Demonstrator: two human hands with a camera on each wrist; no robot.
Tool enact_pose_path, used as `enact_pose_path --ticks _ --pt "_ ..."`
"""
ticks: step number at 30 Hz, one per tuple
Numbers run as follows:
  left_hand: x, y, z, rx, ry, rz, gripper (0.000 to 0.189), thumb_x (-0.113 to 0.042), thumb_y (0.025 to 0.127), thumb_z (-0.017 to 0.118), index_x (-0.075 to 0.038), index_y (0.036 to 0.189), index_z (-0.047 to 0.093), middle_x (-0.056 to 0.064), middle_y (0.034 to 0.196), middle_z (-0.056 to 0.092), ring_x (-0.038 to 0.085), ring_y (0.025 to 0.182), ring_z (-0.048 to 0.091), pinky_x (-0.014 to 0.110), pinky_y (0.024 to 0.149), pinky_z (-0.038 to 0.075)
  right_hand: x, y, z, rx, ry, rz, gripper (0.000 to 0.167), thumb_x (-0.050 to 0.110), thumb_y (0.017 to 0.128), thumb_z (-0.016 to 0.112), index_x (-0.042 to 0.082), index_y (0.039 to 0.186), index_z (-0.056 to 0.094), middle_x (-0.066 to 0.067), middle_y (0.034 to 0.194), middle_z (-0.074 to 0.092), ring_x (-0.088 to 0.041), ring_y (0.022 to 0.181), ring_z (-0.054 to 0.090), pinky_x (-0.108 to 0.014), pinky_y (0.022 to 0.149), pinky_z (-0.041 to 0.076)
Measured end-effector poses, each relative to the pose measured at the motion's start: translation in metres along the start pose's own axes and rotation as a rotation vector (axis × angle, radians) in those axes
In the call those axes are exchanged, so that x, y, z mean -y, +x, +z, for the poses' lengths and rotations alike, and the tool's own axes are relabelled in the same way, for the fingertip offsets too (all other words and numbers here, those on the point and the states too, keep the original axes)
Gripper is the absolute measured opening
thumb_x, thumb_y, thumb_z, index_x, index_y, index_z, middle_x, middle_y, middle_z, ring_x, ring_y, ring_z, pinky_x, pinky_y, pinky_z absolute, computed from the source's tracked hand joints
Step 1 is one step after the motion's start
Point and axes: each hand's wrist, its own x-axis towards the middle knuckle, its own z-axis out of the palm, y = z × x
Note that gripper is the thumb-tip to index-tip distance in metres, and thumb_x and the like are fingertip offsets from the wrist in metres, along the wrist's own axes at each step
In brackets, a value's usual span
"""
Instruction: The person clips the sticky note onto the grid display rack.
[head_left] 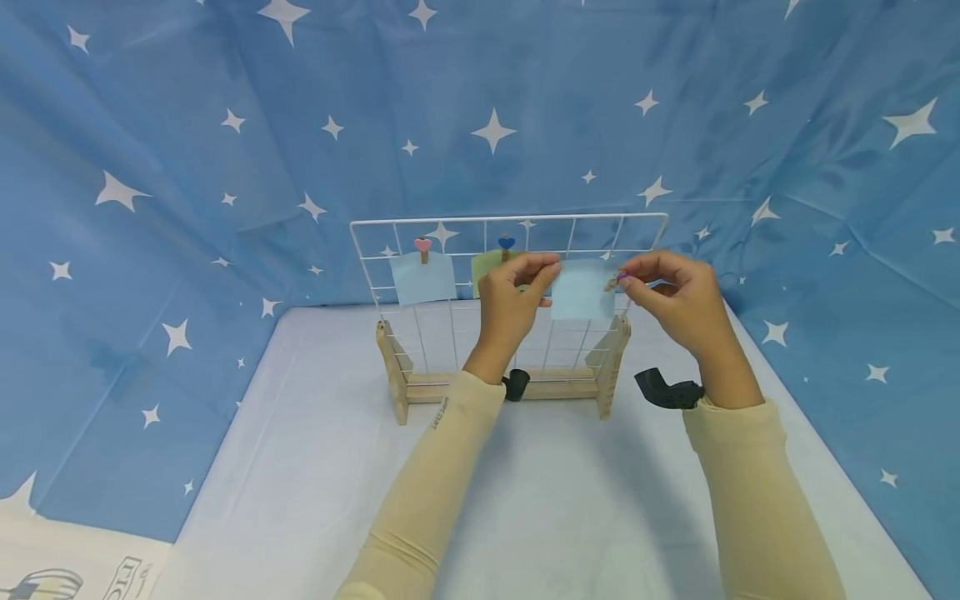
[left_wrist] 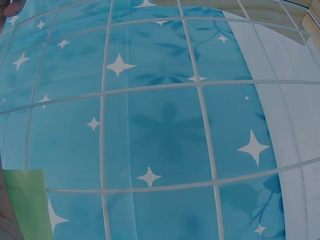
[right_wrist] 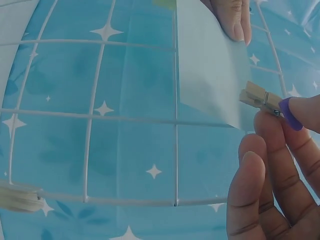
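My left hand (head_left: 512,307) pinches the upper left corner of a light blue paper note (head_left: 582,293), held up against a white wire grid (head_left: 450,220). At the note's right edge, my right hand (head_left: 678,302) pinches a small wooden clothespin (right_wrist: 260,96) with a purple decoration (right_wrist: 291,114) between thumb and fingers. In the right wrist view the clothespin's tip is at the paper's edge; whether it grips the paper I cannot tell. Left of my hands, a blue note (head_left: 420,285) hangs from a pink heart clothespin (head_left: 423,245). A green note (head_left: 484,265), partly hidden, hangs under a blue heart clothespin (head_left: 506,242).
Wooden feet (head_left: 395,379) and a crossbar (head_left: 562,388) hold the grid upright on a white table surface (head_left: 315,467). Blue cloth with white stars (head_left: 360,92) surrounds the table. A printed cream item (head_left: 82,554) lies at the lower left.
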Motion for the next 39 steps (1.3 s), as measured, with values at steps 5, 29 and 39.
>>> enact_pose_path --ticks 5,29,39 --pt "-0.001 0.001 0.001 0.000 -0.004 -0.008 0.018 -0.011 0.104 0.075 0.000 0.116 0.080 0.013 0.108 0.078 0.018 0.091 0.074 0.030 0.070 0.066 0.000 0.005 -0.002 -0.009 0.010 -0.021 0.013 -0.004 0.099 0.072 -0.013 0.108 0.074 0.021 0.093 0.071 -0.002 0.079 0.066 -0.011 0.072 0.054" --pt "-0.005 0.004 0.002 -0.043 0.032 0.006 0.018 -0.011 0.104 0.075 0.001 0.116 0.081 0.015 0.105 0.079 0.021 0.089 0.074 0.027 0.073 0.065 0.004 0.025 -0.006 -0.012 -0.049 -0.083 0.010 -0.005 0.097 0.074 -0.009 0.105 0.078 0.026 0.091 0.071 0.001 0.081 0.066 -0.009 0.072 0.053" --pt "-0.006 0.005 0.005 -0.067 0.048 0.010 0.018 -0.012 0.103 0.076 0.000 0.115 0.082 0.014 0.105 0.080 0.019 0.088 0.075 0.025 0.073 0.065 0.010 0.027 -0.005 -0.026 -0.025 -0.129 0.008 -0.010 0.096 0.073 -0.005 0.099 0.079 -0.001 0.095 0.078 -0.002 0.077 0.069 -0.010 0.073 0.056"
